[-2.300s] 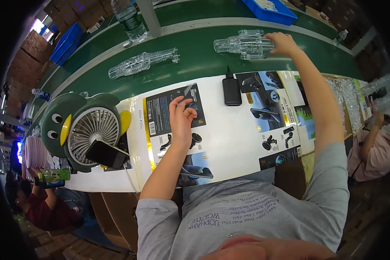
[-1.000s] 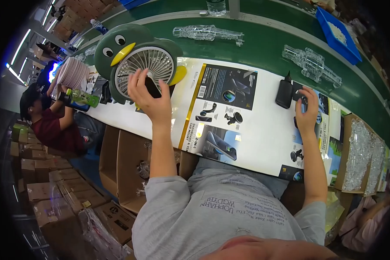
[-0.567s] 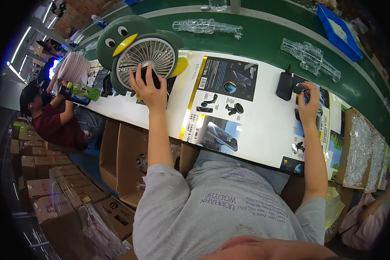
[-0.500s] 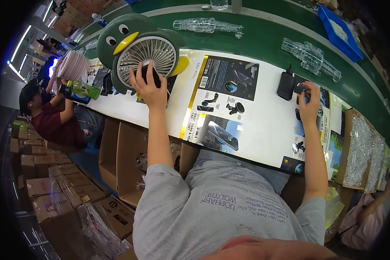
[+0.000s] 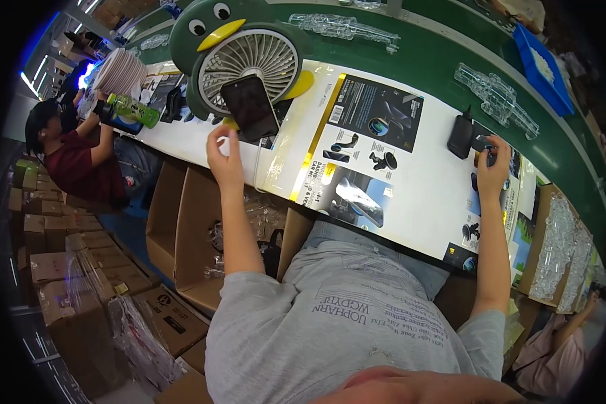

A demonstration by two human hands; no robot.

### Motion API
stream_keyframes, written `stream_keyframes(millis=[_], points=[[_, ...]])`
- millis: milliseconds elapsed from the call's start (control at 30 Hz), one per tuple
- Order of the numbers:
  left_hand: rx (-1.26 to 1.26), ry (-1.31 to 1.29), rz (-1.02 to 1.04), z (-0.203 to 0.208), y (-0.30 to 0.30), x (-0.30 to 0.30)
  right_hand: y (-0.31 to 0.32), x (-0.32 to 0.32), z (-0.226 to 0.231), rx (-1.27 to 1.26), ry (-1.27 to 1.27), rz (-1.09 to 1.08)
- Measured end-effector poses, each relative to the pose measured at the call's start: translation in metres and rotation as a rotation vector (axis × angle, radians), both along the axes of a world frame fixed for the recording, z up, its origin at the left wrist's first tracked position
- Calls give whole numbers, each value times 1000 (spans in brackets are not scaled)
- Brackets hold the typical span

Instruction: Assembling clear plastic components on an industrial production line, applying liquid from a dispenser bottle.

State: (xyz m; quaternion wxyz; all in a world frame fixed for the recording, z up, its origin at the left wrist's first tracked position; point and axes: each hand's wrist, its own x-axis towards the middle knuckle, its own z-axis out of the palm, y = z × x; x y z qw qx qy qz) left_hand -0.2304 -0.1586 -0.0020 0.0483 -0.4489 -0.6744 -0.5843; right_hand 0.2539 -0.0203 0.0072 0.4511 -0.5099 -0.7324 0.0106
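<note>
A dark smartphone (image 5: 250,106) leans on the lower front of a green cartoon-bird fan (image 5: 249,67) with a yellow beak. Just below the phone is my left hand (image 5: 225,160), fingers loosely bent and apart, with nothing seen in it. My right hand (image 5: 495,168) is at the right side of the table, its thumb and fingers curled around a small dark piece I cannot make out. Next to those fingers lies a black oval case (image 5: 460,137) with a pointed tip. Printed packaging sheets (image 5: 411,182) cover the white work surface under both hands.
Clear plastic toy-like parts (image 5: 343,28) lie on the green belt beyond. At far right are a blue tray (image 5: 542,67) and a carton of clear pieces (image 5: 552,249). A co-worker (image 5: 81,155) sits left, near a green bottle (image 5: 135,110). Cardboard boxes (image 5: 175,320) stand lower left.
My left hand has drawn back from the phone toward me, uncovering the phone against the fan. The right hand stays near the black case, fingers still curled. The whole view has shifted slightly.
</note>
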Motion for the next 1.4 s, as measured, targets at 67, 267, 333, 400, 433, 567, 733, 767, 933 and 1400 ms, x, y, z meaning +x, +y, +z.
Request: stream_keyframes(millis=[67,267,333,400,433,567,733,767,933,1400], points=[[-176,-55,-69,-3,-2,2,1,2,-1,-3,4,-10],[-436,35,-140,2,8,3,1,2,-4,9,-16,-37],[-460,16,-139,1,11,-1,3,3,-5,-18,-3,-56],[-357,-209,-140,-7,14,-7,3,4,-7,-44,9,-77],[-358,-209,-141,-10,15,-8,4,5,-7,-47,13,-81],[-160,-153,-101,-19,17,-9,3,5,-7,-31,5,-73],[-152,-176,-111,-24,16,-11,2,5,-6,-38,-5,-79],[-169,-184,-107,-24,16,-10,2,6,-6,-38,-7,-81],[-136,-209,-105,-26,16,-12,2,4,-4,-46,-2,-80],[-268,-56,-115,-15,14,-1,3,5,-6,-55,33,-67]])
